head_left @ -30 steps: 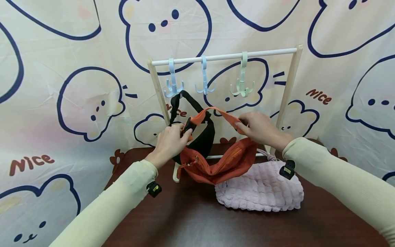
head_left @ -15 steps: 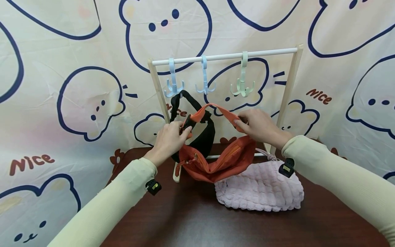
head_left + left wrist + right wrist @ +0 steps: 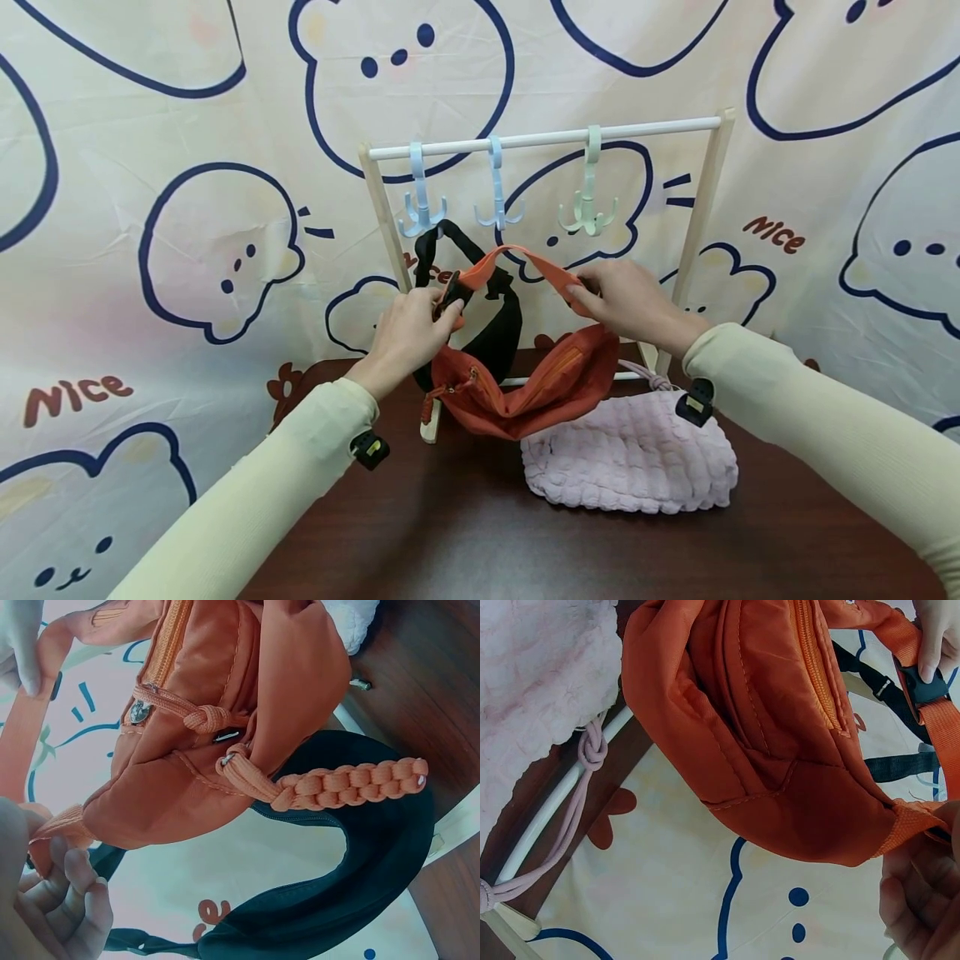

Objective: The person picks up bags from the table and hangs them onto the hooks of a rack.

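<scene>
An orange waist bag hangs in the air by its strap, held at both ends. My left hand grips the strap's left end by a black buckle. The strap's right end is pinched between thumb and fingers of my right hand. In the left wrist view, a braided orange pull dangles from the bag's zipper. Behind the orange bag, a black bag hangs from the left blue hook. Its lower part is partly hidden.
A rack with a white rail carries a middle blue hook and a green hook. A puffy pink bag lies on the dark wooden table, in front of the rack. A printed cloth hangs behind.
Both hands have risen slightly, and the orange bag with them. Its strap arches a little higher. The black bag and the pink bag stay in place.
</scene>
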The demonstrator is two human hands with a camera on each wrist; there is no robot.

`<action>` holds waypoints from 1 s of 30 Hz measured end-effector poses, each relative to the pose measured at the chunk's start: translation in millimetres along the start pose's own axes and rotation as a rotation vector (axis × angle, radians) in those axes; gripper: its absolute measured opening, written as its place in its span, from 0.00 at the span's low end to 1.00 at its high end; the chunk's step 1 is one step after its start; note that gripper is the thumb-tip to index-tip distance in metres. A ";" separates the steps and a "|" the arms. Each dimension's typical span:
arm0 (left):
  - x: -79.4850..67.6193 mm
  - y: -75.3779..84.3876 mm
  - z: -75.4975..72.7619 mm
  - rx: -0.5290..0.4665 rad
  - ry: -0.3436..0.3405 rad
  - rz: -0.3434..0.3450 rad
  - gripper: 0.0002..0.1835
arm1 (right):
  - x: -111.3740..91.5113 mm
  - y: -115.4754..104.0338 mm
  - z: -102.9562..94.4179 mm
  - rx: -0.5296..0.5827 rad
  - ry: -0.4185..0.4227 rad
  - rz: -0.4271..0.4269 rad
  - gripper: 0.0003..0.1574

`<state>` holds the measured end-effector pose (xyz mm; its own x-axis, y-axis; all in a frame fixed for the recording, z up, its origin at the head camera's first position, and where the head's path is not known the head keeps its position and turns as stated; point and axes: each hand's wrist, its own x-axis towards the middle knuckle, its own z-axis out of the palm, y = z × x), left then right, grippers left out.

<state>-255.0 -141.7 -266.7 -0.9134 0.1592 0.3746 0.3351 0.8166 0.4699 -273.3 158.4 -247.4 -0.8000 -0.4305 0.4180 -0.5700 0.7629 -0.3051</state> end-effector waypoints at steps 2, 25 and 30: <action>0.9 0.3 -0.7 -0.006 0.000 0.002 0.16 | 0.8 -0.7 -0.5 0.000 0.008 0.000 0.13; 7.2 5.1 -8.6 -0.008 0.047 0.025 0.17 | 9.6 -6.7 -9.5 -0.022 0.061 0.003 0.14; 8.4 4.8 -9.9 -0.001 0.062 0.034 0.17 | 10.6 -8.0 -9.7 -0.023 0.058 0.008 0.14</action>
<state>-258.7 -141.9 -253.3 -0.8854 0.1521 0.4393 0.3659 0.8110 0.4566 -275.4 152.4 -232.2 -0.7915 -0.3963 0.4652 -0.5589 0.7773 -0.2889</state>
